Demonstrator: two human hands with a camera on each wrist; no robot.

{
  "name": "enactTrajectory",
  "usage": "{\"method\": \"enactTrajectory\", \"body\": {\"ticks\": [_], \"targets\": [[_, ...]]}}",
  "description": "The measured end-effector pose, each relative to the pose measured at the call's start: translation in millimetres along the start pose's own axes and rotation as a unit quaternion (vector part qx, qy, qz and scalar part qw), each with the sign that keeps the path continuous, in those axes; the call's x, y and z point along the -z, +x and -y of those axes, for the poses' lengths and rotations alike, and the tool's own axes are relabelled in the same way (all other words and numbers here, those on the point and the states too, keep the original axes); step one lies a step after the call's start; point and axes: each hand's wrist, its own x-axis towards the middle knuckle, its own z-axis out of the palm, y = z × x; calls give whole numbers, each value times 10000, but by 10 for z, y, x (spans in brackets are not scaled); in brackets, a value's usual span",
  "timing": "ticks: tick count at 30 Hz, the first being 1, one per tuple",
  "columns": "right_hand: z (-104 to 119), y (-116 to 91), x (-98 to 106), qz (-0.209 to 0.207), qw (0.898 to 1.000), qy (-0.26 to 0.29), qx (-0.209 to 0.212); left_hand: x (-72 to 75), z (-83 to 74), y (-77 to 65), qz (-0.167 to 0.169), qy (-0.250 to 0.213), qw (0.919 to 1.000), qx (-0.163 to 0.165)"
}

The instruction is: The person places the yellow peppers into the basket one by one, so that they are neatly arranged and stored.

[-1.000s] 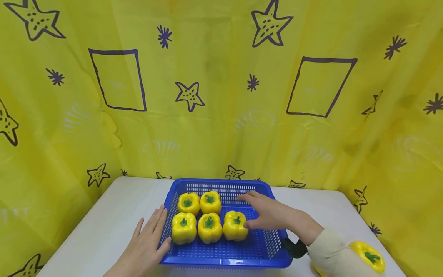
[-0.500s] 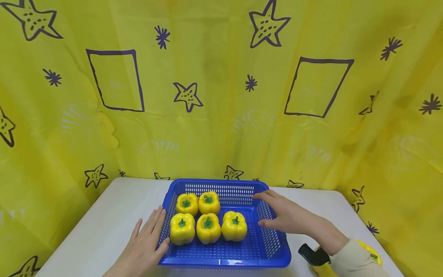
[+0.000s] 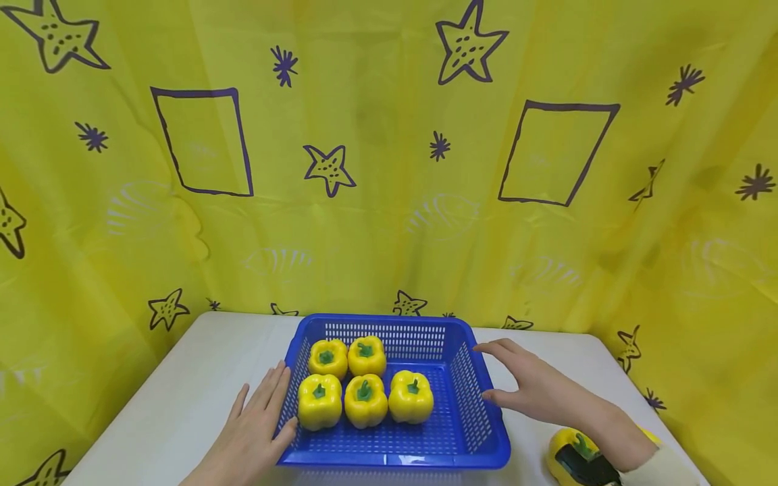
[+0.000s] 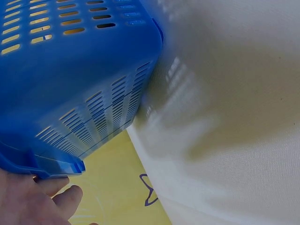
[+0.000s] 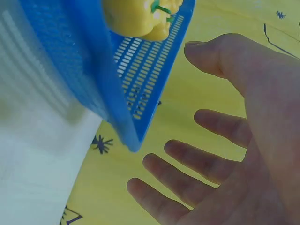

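A blue plastic basket (image 3: 395,460) with slotted walls stands on the table, several yellow bell peppers (image 3: 366,401) with green stems grouped in its left and middle part. My left hand (image 3: 252,422) rests along the basket's left rim, fingers straight; in the left wrist view its fingers (image 4: 69,199) lie beneath the rim. Just past the right rim my right hand (image 3: 529,381) hovers with thumb and fingers spread and nothing between them. The right wrist view shows that right hand (image 5: 225,154) open beside the basket wall (image 5: 154,79).
Another yellow bell pepper (image 3: 562,453) lies on the white table (image 3: 237,344) right of the basket, partly behind a black wrist strap (image 3: 586,466). More yellow shows behind the right forearm. A yellow patterned curtain (image 3: 377,229) surrounds the table.
My right hand has moved right, from beside the rightmost pepper in the basket to outside the right rim. The left hand keeps its place, and the peppers in the basket stay put.
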Motion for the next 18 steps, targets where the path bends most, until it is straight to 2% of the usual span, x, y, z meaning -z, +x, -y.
{"method": "enactTrajectory", "body": {"ticks": [9, 18], "targets": [[-143, -158, 21, 34, 9991, 44, -423, -3, 9, -16, -107, 10, 9999, -57], [-392, -385, -16, -14, 9994, -135, -311, -2, 3, -18, -174, -96, 9998, -69]]}}
